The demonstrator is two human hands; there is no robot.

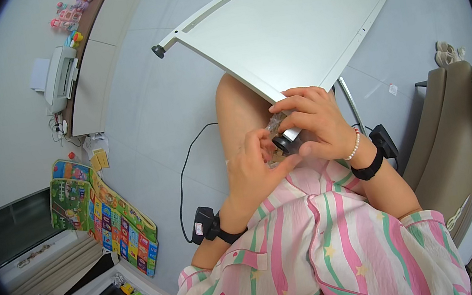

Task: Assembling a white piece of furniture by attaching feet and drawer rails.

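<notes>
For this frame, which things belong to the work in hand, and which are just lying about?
In hand:
- left hand and right hand, both on a small clear packet with a dark round piece
- white panel across the lap

Lying about:
- colourful play mat
- white printer
- black cable
- beige chair

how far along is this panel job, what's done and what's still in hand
Looks done: the large white panel lies flat on the floor, with a dark knob at its left corner. In hand: the right hand and left hand hold a small clear packet with a dark round part just above the panel's near corner. Left: that part is not yet on the panel.
</notes>
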